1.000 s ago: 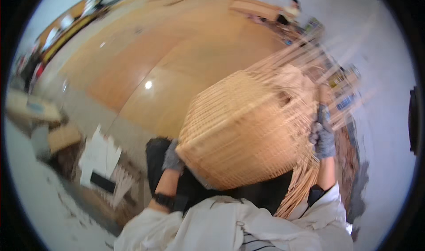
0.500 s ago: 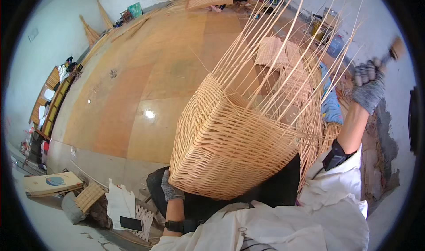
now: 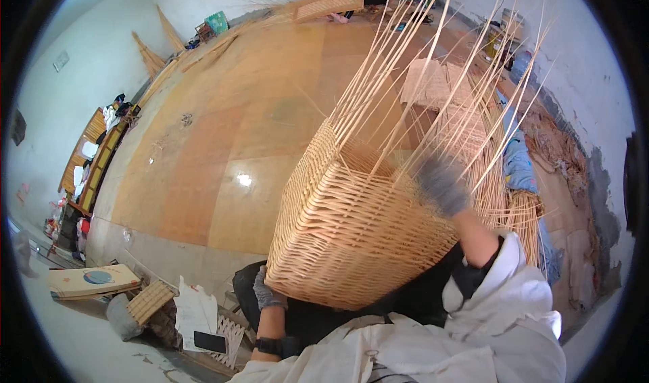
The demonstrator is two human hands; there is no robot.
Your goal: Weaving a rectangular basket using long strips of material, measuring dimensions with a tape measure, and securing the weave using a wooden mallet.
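A tall wicker basket [image 3: 358, 237] rests tilted across my lap, with long loose stakes [image 3: 382, 72] standing up from its far rim. My left hand [image 3: 269, 294], in a grey glove, grips the basket's near left corner; its fingers are partly hidden. Over the basket's right rim, among the stakes, is my gloved right hand [image 3: 441, 185]. Motion smears its fingers, and no tool can be made out in it now. A dark cloth [image 3: 412, 295] lies under the basket.
Bundled wicker strands [image 3: 503, 207] and a woven panel [image 3: 427, 84] lie to the right, beside blue cloth [image 3: 519, 163]. At lower left are a flat box [image 3: 94, 279], a black phone [image 3: 210, 342] and white paper [image 3: 196, 308]. A wooden bench [image 3: 101, 160] stands along the left wall.
My right hand has swung down and left from high at the right, where it held a dark-handled tool with a brown head, to the basket's rim. The left hand stays at the corner.
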